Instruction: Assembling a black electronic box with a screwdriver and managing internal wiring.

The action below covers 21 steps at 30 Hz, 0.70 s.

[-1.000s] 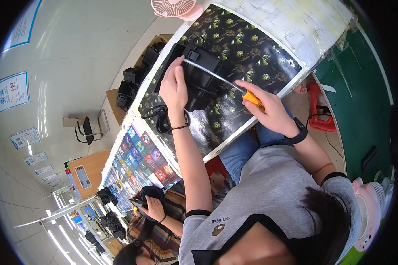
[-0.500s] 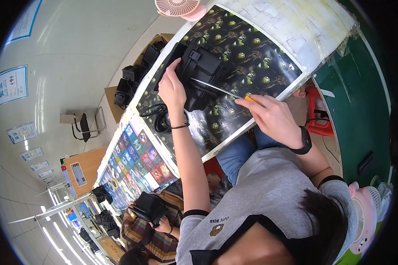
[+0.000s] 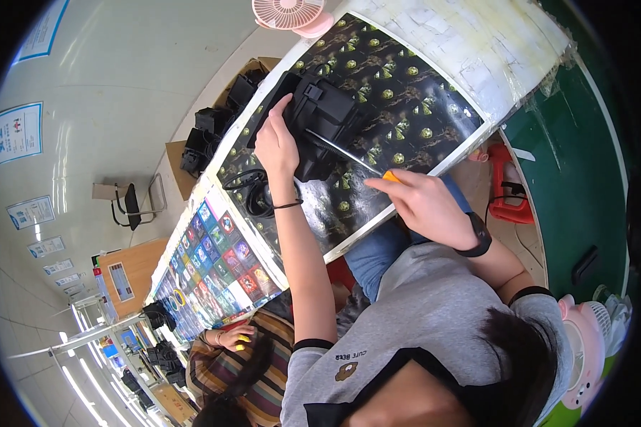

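A black plastic device (image 3: 335, 107) with a boxy housing lies on the dark patterned mat, its black cable (image 3: 256, 193) coiled near my left wrist. My left hand (image 3: 276, 146) grips the device's left side, index finger stretched along its edge. In my right hand (image 3: 434, 206) is a screwdriver (image 3: 349, 156) with an orange handle and a long metal shaft, fingers wrapped round the handle. The shaft slants up and left to the device's body. Whether its tip sits in a screw is too small to tell.
Boxes of black devices (image 3: 210, 121) stand beyond the table's left edge. A pink fan (image 3: 288, 13) is at the far end. On the lower left, a co-worker in a striped shirt (image 3: 263, 356) sits by the table. A red tool (image 3: 509, 188) hangs or stands at the right.
My right hand and the screwdriver handle have shifted slightly down and left; my left hand stays on the device. The black device the co-worker held is gone from their hands.
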### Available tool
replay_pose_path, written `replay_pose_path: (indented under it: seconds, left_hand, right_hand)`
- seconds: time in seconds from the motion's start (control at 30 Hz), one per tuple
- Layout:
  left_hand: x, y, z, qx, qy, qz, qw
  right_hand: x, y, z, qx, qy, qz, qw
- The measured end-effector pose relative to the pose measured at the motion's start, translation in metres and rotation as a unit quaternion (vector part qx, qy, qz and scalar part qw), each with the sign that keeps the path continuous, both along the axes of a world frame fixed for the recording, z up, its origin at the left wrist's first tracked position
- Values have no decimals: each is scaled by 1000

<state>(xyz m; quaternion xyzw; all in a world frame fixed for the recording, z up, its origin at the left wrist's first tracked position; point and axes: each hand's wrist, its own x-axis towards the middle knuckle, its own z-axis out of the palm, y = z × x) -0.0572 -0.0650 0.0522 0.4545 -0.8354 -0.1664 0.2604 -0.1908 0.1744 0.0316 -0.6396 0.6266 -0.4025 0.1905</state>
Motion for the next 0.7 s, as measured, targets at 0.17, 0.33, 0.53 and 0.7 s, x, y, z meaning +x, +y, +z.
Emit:
replay_pose_path:
  seconds: [0.17, 0.33, 0.53, 0.7]
  left_hand:
    - [-1, 0, 0, -10, 13, -11, 1000]
    - [-2, 0, -1, 1, 8, -1, 1000]
    - [0, -2, -5, -10, -18, 6, 1000]
    - [-2, 0, -3, 15, -3, 0, 1000]
  right_hand:
    - [-22, -8, -12, 222, -670, 142, 694]
    - [-15, -5, -25, 189, -843, 132, 486]
    - [-5, -1, 5, 194, -570, 152, 784]
    - [-1, -7, -3, 91, -292, 85, 948]
